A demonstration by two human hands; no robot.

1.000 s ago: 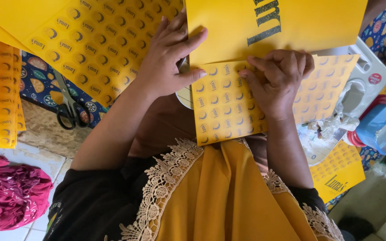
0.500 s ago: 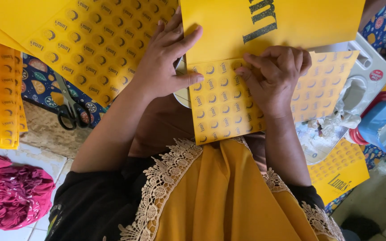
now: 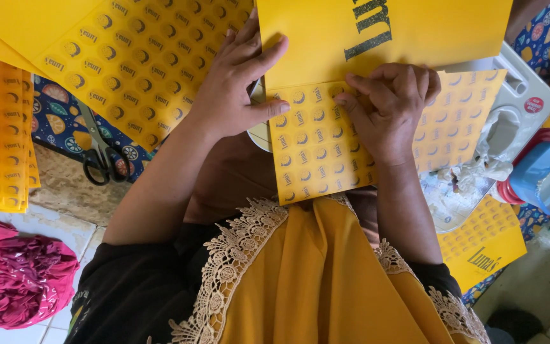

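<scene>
Barely anything shifts: left hand (image 3: 233,89) stays flat, fingers spread, steadying the yellow perforated sticker sheet (image 3: 316,153); right hand (image 3: 389,105) keeps pinching one round sticker.

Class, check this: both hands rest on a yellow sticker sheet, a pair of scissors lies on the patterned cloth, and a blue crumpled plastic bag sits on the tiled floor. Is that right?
Not quite. The crumpled plastic bag on the tiled floor is pink, not blue, as the head view shows. The rest stands: the left hand and right hand rest on the yellow sticker sheet, and the scissors lie on the patterned cloth.
</scene>
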